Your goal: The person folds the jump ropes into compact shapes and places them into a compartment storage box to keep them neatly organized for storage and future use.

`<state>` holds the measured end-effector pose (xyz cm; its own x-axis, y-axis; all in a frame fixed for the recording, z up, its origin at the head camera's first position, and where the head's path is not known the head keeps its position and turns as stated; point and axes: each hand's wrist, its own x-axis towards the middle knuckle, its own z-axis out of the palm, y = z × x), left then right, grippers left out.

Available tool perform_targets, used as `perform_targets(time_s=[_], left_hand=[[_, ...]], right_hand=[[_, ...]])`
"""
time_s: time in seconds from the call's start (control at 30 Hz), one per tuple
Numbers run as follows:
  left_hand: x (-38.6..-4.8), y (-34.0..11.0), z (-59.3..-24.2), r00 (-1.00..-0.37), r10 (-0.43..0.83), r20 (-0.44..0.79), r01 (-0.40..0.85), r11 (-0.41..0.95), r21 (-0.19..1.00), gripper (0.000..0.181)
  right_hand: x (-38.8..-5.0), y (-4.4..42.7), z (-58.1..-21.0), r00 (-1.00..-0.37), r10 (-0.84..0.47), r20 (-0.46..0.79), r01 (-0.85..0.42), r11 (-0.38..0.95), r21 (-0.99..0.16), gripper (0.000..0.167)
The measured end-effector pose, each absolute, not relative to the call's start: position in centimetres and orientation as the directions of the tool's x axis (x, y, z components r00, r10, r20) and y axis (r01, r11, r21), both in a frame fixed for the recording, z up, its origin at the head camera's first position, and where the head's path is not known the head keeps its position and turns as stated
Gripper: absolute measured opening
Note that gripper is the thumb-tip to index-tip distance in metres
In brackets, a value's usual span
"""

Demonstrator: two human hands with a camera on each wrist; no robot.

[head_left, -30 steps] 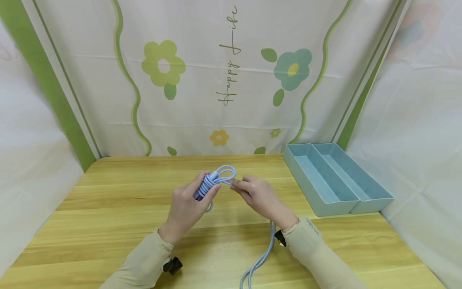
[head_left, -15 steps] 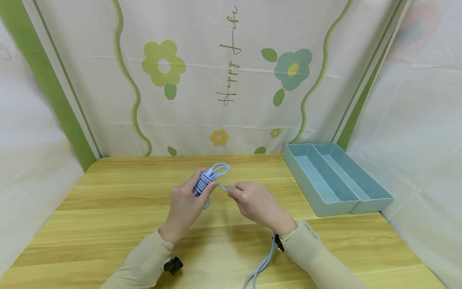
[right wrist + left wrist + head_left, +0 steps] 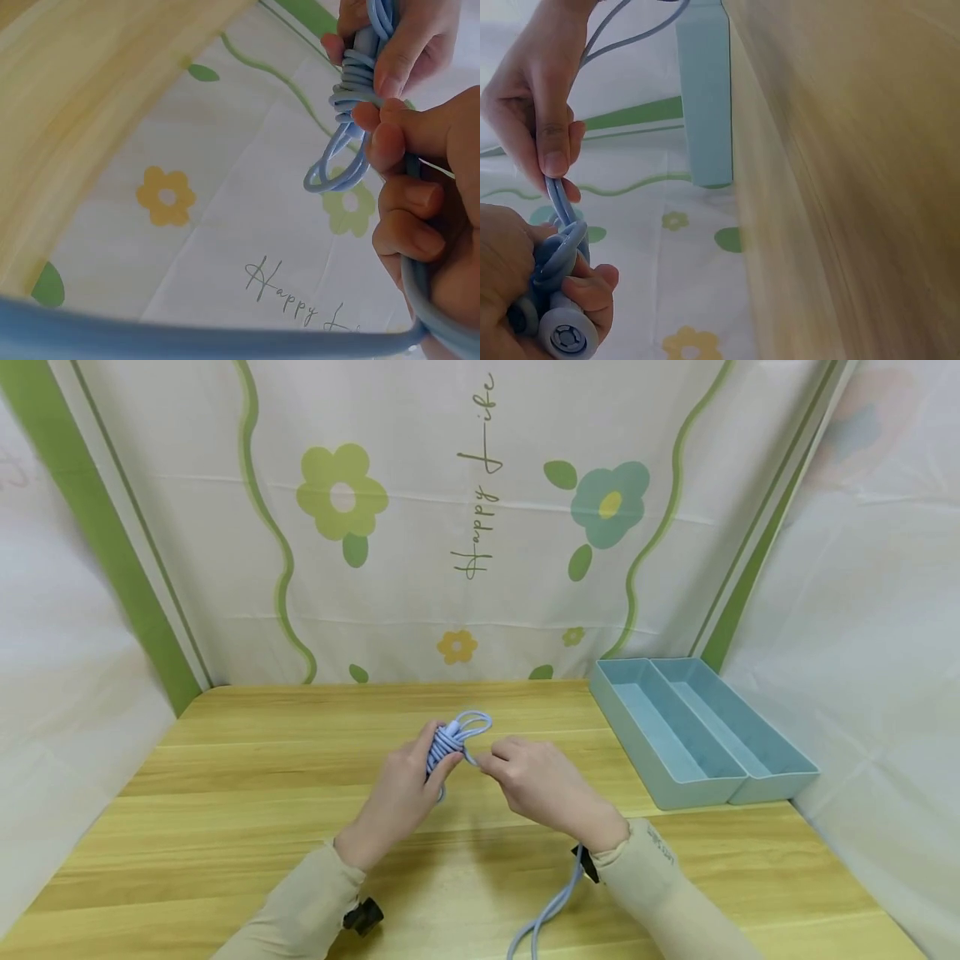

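A light blue cord [image 3: 446, 743] is wound in tight turns round a folded bundle, with loops standing out at its upper end. The left hand [image 3: 397, 789] grips this bundle between thumb and fingers. Two round, pale blue ends [image 3: 568, 334] stick out of the bundle beside the left palm. Just to the right, the right hand [image 3: 543, 785] pinches the cord close to the windings; in the right wrist view its fingers [image 3: 420, 196] curl round the cord. From the right hand, doubled cord [image 3: 555, 903] hangs down past the wrist to the near edge of the view.
Two light blue rectangular trays [image 3: 675, 789] stand side by side at the right of the wooden table [image 3: 247, 793]. A white curtain [image 3: 420, 560] with printed flowers hangs behind the table. Black devices [image 3: 363, 917] are strapped at both wrists.
The left hand and bundle moved left, then back to the right. The right hand drew the cord from the loops down beside the windings, keeping its pinch.
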<state>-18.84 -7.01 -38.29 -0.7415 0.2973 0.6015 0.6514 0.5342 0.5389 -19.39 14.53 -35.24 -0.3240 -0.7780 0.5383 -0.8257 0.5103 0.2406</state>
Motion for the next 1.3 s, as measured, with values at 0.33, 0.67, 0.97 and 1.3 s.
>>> perform_targets(time_s=[0.33,0.67,0.97,1.3], left_hand=[[-18.7,-7.3,-38.4,-0.76,0.31,0.572,0.623,0.599,0.503,0.067],[-18.3,-7.3,-38.2,-0.671,0.371,0.642,0.686,0.64,0.346,0.062],[-18.2,-7.2,-38.7,-0.578,0.481,0.659,0.74,0.649,0.176,0.042],[-18.5,-7.6,-38.9,-0.494,0.56,0.665,0.758,0.652,0.014,0.032]], right_hand=[[-19.1,14.5,-34.9,-0.315,-0.805,0.503,-0.847,0.478,0.233,0.02],[-18.3,13.9,-34.9,-0.266,-0.829,0.492,-0.887,0.41,0.211,0.013],[-18.3,13.6,-35.1,-0.268,-0.829,0.49,-0.909,0.386,0.155,0.008],[-19.3,14.1,-35.6,-0.316,-0.759,0.57,-0.896,0.436,0.083,0.017]])
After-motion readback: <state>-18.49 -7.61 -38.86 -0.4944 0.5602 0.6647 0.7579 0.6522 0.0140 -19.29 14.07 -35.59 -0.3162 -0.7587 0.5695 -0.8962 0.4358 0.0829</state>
